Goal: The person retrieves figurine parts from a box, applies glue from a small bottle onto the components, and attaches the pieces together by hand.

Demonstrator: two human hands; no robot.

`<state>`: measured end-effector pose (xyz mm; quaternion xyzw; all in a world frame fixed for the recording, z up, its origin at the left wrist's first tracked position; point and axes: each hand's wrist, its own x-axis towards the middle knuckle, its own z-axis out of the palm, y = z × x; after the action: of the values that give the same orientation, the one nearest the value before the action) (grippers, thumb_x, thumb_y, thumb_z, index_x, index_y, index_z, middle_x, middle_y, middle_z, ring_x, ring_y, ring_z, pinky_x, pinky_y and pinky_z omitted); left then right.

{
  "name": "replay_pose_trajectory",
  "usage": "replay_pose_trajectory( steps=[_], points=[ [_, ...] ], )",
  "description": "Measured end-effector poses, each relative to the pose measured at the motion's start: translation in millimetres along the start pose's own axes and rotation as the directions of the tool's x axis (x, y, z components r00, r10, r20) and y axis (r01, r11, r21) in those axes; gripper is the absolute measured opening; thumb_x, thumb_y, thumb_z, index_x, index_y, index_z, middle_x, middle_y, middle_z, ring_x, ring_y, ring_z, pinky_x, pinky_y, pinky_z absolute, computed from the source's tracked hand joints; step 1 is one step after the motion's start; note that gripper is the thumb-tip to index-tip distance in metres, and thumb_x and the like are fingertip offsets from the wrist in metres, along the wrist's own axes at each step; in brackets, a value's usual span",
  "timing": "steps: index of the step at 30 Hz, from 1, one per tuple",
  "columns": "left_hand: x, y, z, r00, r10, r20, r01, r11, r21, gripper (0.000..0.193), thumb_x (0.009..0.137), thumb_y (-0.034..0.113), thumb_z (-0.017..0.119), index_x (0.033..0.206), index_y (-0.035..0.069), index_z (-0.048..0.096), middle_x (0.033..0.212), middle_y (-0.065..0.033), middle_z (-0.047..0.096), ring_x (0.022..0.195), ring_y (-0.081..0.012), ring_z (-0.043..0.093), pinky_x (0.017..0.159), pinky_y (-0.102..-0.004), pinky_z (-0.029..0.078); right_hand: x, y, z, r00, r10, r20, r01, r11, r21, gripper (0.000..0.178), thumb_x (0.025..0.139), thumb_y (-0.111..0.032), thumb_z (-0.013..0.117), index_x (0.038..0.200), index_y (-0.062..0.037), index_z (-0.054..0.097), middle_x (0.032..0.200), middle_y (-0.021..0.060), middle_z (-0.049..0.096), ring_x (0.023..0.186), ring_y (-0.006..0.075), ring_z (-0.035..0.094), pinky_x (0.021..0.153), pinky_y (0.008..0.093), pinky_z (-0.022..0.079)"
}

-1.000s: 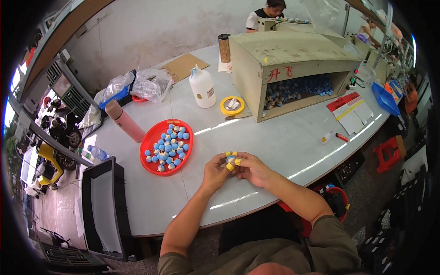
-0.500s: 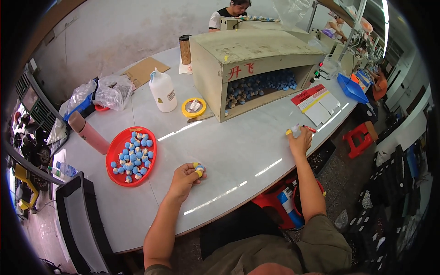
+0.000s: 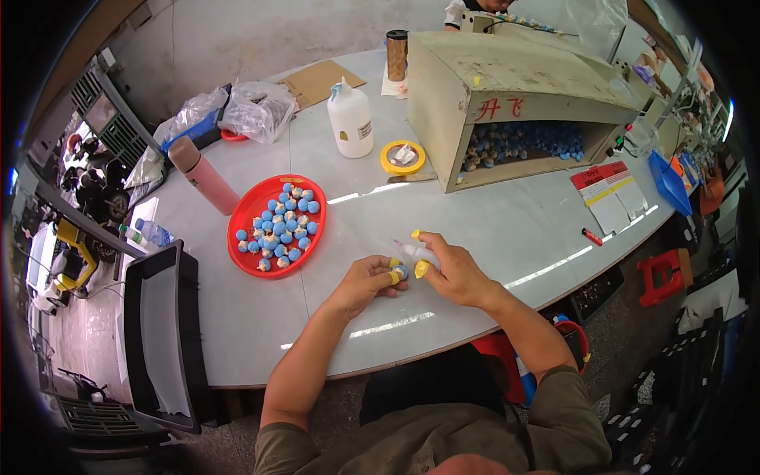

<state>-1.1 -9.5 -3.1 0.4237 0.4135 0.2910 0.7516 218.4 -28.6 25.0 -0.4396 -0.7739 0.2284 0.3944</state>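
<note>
- Currently, taking the hands as the dial's centre, the ball point(image 3: 401, 271) is pinched narrowly between thumb and finger of the left hand point(image 3: 362, 285), above the table point(image 3: 249, 336).
- The right hand point(image 3: 461, 274) holds the small bottle point(image 3: 425, 255) between thumb and finger; its nozzle points towards 10 o'clock, close to the ball. Contact is not evident.
- Risk, in my judgement: a hard squeeze could release too much from the nozzle and foul the ball or the yellow finger covers point(image 3: 421, 269). Whether the bottle is full cannot be told.
- Risk: the ball is small and round; a slack or sticky pinch could let it roll or slip.
- Risk: a careless swing of the nozzle could scratch or smear the ball.
- Red tray point(image 3: 252, 208), 10 o'clock: many blue balls with pale parts, loosely piled.
- Cabinet point(image 3: 518, 67), 1 o'clock: open-fronted, holding a heap of similar balls.
- Black bin point(image 3: 190, 340), 8 o'clock: a grey surface shows inside; whether it is a liner cannot be told.
- White bottle point(image 3: 351, 127), 11 o'clock: upright, contents undetermined.
- Tape roll point(image 3: 384, 158), 12 o'clock: a crumpled pale scrap lies at its middle.
</note>
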Motion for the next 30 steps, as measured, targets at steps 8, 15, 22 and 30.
replay_pose_trajectory(
  steps=[8,15,22,30],
  points=[
    [-1.8,2.9,3.3,0.999,-0.027,0.046,0.026,1.0,0.014,0.031,0.091,0.007,0.062,0.117,-0.008,0.056,0.106,-0.0123,0.065,0.091,-0.0178,0.067,0.082,-0.025,0.056,-16.8,10.6,19.7,0.983,0.116,-0.142,-0.044,0.901,0.433,0.019,0.079,-0.001,0.063,0.097,0.0031,0.06,0.081,0.0082,0.064,0.07,0.0127,0.061,0.058,0.0263,0.047],
    [-1.0,-2.7,1.3,0.998,-0.007,0.062,0.007,1.0,0.01,0.032,0.091,0.005,0.062,0.119,-0.009,0.055,0.104,-0.0142,0.066,0.091,-0.0177,0.067,0.081,-0.026,0.056,-14.1,16.5,27.6,0.939,-0.225,-0.261,0.268,0.952,0.147,0.018,0.077,-0.007,0.065,0.092,0.0016,0.06,0.072,0.0102,0.064,0.057,0.0225,0.059,0.055,0.0317,0.047],
    [-2.3,0.8,4.6,0.997,-0.006,0.074,0.003,1.0,0.031,0.036,0.091,0.005,0.061,0.122,-0.011,0.054,0.101,-0.0142,0.066,0.086,-0.015,0.067,0.077,-0.0227,0.055,-11.1,11.7,24.2,0.926,-0.297,-0.234,0.331,0.936,0.12,0.023,0.072,0.001,0.062,0.095,0.0031,0.058,0.076,0.0133,0.064,0.058,0.0243,0.06,0.055,0.032,0.048],
    [-2.6,0.7,4.8,0.997,0.001,0.072,-0.004,0.999,0.049,0.032,0.091,0.006,0.062,0.118,-0.009,0.057,0.098,-0.0137,0.067,0.085,-0.0148,0.067,0.079,-0.025,0.056,-10.8,13.5,26.6,0.931,-0.306,-0.201,0.334,0.935,0.123,0.023,0.073,-0.001,0.063,0.095,0.0034,0.058,0.074,0.0136,0.063,0.057,0.0247,0.059,0.054,0.0329,0.047]
  ],
)
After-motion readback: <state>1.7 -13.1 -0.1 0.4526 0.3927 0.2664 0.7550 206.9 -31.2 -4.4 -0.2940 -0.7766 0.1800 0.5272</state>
